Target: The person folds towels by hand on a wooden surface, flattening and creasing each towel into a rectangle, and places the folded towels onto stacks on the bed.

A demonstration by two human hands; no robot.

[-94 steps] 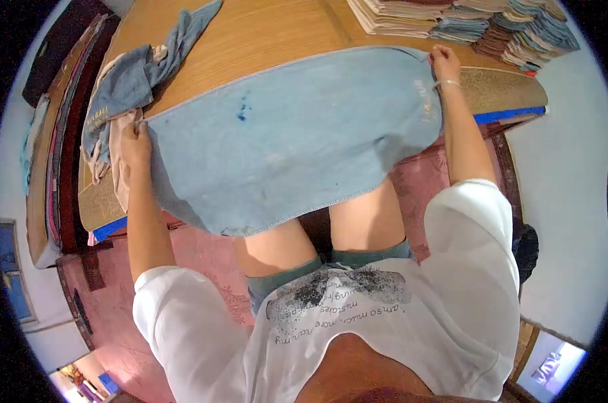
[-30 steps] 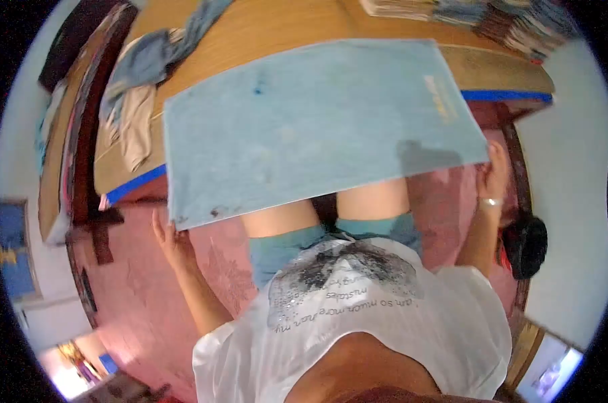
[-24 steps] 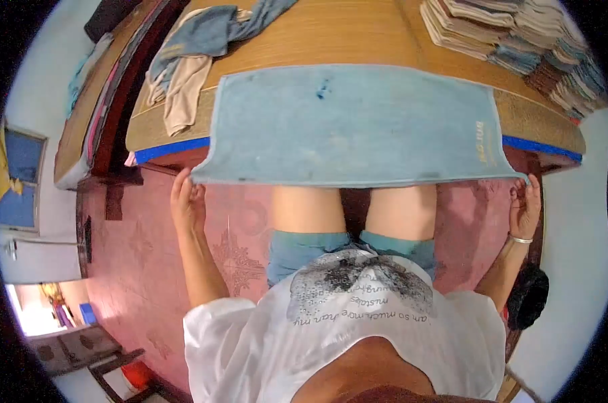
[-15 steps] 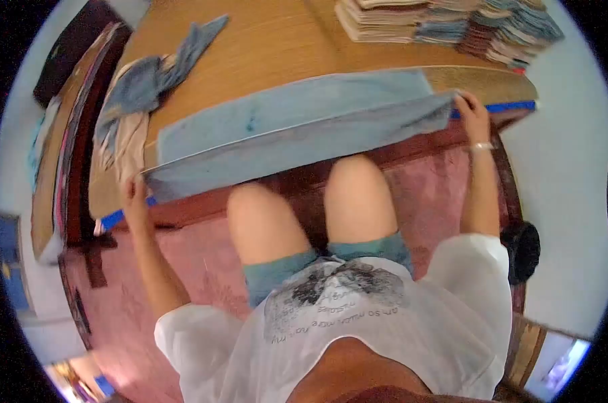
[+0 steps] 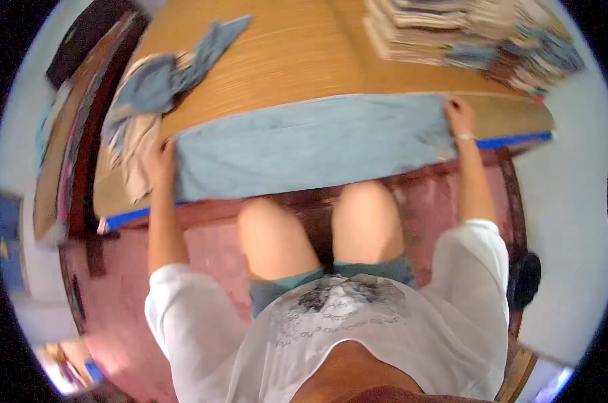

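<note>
A light blue towel [image 5: 310,144] lies folded lengthwise along the near edge of the wooden table, its near part hanging over the edge. At its left end my left hand [image 5: 160,161] is closed on the cloth, beside a beige cloth [image 5: 140,144]. The towel's upper right corner is pinched in my right hand [image 5: 459,115], which has a bracelet at the wrist. Dark smudges show near the towel's right end. The face with the blue spots is hidden by the fold.
On the wooden table [image 5: 284,60], crumpled blue cloths [image 5: 149,84] lie at the left and stacks of folded towels [image 5: 418,30] stand at the back right. A dark round object [image 5: 525,281] is by the right wall. My knees are just below the table edge.
The towel's near edge has been brought up and over to the far edge, doubling the towel. Both hands have moved from near my lap up to the table, still holding its ends.
</note>
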